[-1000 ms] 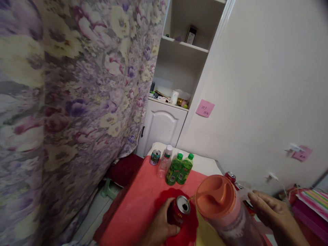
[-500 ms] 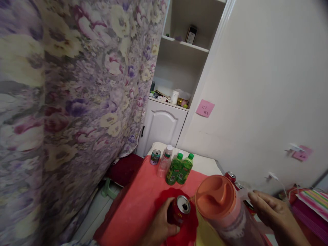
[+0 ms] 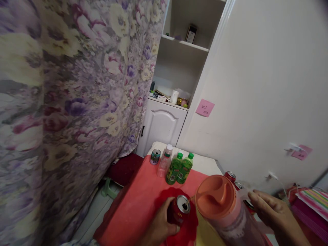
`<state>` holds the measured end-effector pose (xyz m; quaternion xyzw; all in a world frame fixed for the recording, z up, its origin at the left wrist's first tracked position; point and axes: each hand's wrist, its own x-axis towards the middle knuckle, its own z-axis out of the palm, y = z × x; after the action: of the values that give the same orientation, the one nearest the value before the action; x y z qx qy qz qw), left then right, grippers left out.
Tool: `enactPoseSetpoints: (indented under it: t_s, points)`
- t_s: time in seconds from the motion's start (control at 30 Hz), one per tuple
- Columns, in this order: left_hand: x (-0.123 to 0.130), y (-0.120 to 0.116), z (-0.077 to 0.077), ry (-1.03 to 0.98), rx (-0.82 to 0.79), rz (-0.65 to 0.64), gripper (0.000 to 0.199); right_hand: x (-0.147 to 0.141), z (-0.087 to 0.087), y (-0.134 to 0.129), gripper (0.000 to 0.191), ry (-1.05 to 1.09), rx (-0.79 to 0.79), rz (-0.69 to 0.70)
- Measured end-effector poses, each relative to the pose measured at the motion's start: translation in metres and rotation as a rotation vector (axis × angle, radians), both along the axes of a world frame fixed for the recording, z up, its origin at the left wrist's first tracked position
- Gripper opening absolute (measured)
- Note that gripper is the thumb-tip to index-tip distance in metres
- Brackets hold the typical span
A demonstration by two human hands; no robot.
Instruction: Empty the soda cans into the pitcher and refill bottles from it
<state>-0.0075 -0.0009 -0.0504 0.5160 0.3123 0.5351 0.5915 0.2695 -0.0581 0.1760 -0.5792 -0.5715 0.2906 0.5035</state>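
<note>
Left hand: at the lower centre of the frame, the left hand (image 3: 160, 223) is gripping the red can (image 3: 178, 218), thumb and fingers wrapping around its side.
Right hand: at the lower right, the right hand (image 3: 278, 213) is holding the pitcher (image 3: 230, 218) by its clear handle, fingers curling narrow.
Red can: its open top is facing the pitcher's spout, just beside it, over the red dish (image 3: 162, 195); whether the can is touching the dish is not showing.
Pitcher: its orange lid (image 3: 214, 194) is facing the camera right of the can, and a thin stream (image 3: 190, 199) is running into the can's opening.
Bottles: above the can, two green bottles (image 3: 174, 169) are standing side by side, with a clear bottle (image 3: 164, 162) standing left of them.
Small can: it (image 3: 155, 156) is standing left of the clear bottle.
Bench: a red cloth (image 3: 128, 208) is covering much of the bench (image 3: 205, 160).
Right side: another can (image 3: 230, 176) is showing beyond the pitcher.
Left side: a floral curtain (image 3: 77, 102) is filling the left of the frame.
</note>
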Motion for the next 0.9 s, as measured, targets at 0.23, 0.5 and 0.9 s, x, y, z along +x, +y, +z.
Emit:
enactPoseSetpoints:
  t_s: [0.23,0.5,0.9]
  points:
    - [0.002,-0.003,0.010,-0.003,-0.027,0.037,0.078,0.000,0.001,0.000,0.059,-0.016,-0.002,0.009]
    - [0.002,-0.009,0.025,0.004,-0.050,0.033,0.075,0.004,-0.001,0.002,0.058,-0.025,-0.002,0.010]
    - [0.002,-0.008,0.022,0.034,-0.063,0.059,0.075,0.002,0.001,0.000,0.060,-0.021,-0.022,0.014]
